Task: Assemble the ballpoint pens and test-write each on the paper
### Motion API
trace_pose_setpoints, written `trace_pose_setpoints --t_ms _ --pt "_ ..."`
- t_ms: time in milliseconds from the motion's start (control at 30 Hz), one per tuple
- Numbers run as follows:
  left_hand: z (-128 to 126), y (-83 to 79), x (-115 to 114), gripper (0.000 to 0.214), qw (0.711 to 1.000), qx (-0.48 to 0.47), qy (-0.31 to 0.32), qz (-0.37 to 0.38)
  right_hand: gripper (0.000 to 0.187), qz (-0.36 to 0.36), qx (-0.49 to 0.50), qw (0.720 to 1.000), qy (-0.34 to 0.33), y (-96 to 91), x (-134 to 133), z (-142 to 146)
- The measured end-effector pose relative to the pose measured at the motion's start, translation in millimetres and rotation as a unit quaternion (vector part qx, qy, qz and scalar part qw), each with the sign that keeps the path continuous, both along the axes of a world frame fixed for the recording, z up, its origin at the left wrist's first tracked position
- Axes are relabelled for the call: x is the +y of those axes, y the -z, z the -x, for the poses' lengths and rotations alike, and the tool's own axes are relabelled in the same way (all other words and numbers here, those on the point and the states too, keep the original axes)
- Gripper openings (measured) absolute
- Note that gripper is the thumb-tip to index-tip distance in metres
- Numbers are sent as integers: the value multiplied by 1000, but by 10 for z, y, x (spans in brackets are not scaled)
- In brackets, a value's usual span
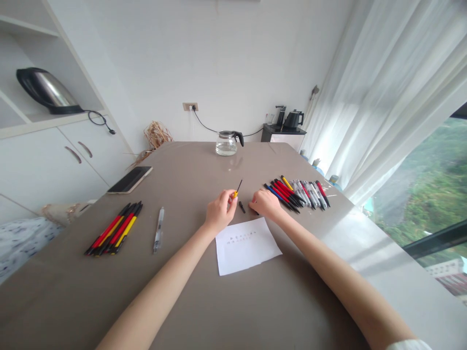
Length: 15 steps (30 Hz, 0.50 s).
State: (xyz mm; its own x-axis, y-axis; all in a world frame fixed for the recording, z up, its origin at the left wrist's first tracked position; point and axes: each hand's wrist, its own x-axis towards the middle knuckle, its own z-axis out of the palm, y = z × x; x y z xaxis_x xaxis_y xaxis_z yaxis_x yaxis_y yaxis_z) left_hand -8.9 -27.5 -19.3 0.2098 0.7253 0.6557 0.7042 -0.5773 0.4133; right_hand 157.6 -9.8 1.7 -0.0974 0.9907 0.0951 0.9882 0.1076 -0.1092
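My left hand (220, 211) is closed around a yellow pen barrel (235, 194), and a thin dark refill (239, 185) sticks up out of it. Just right of that hand, a short black pen part (242, 207) lies on the table. My right hand (265, 202) rests low on the tabletop with its fingers curled in at a small black pen part (256, 212), mostly hidden beneath them. A sheet of white paper (248, 255) with handwriting lies between my forearms. Close by my right hand is a row of red, blue, yellow and clear pens (292, 193).
On the left are a bundle of red and yellow pens (115, 228), a single clear pen (158, 231) and a phone (130, 180). A glass pot (226, 145) with clear liquid stands at the table's far edge. White curtains (379, 73) hang at the right.
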Motion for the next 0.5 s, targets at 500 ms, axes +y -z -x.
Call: trace_pose_setpoints --t_ms 500 --pt "-8 -12 -15 22 999 33 -9 1 17 1 29 1000 7 -65 -48 86"
